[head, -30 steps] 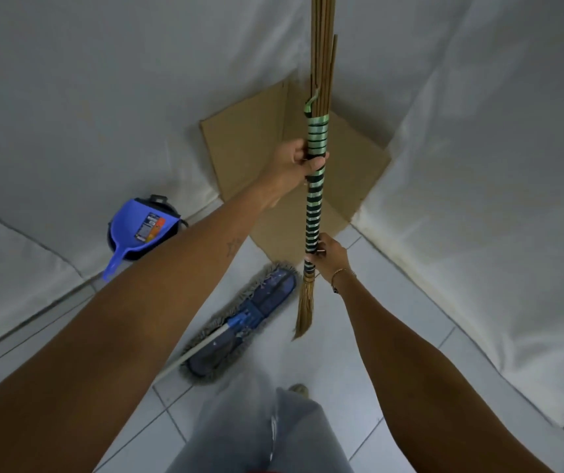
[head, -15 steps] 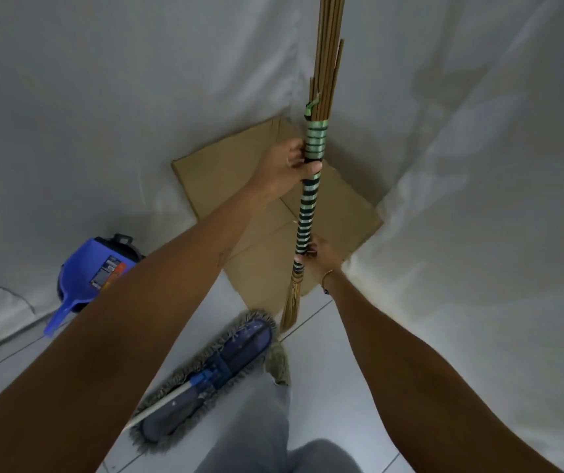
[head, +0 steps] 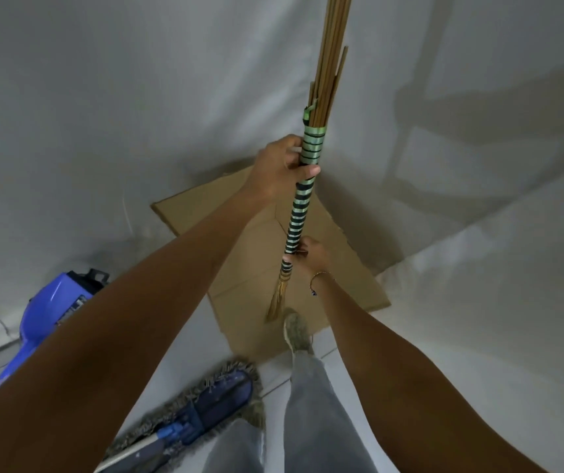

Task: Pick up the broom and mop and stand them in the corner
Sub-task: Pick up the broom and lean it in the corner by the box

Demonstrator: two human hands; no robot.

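I hold the stick broom [head: 299, 216] nearly upright in front of the corner, its green-and-black wrapped handle pointing down and its brown sticks running up out of view. My left hand [head: 282, 169] grips the upper part of the wrapping. My right hand [head: 309, 256] grips the lower end, just above the frayed tuft that hangs over the cardboard sheet [head: 249, 271]. The blue flat mop [head: 202, 409] with its grey fringe lies on the tiled floor at the bottom, its white pole running off to the lower left.
Grey cloth covers both walls that meet at the corner [head: 352, 199]. A blue dustpan [head: 51, 312] leans against the left wall over a dark object. My foot [head: 295, 332] stands on the cardboard's near edge, my grey trouser leg below it.
I have stepped closer to the corner with the broom; the cardboard, mop and dustpan have slid down and left in view. One foot now rests on the cardboard. Both hands keep their grip.
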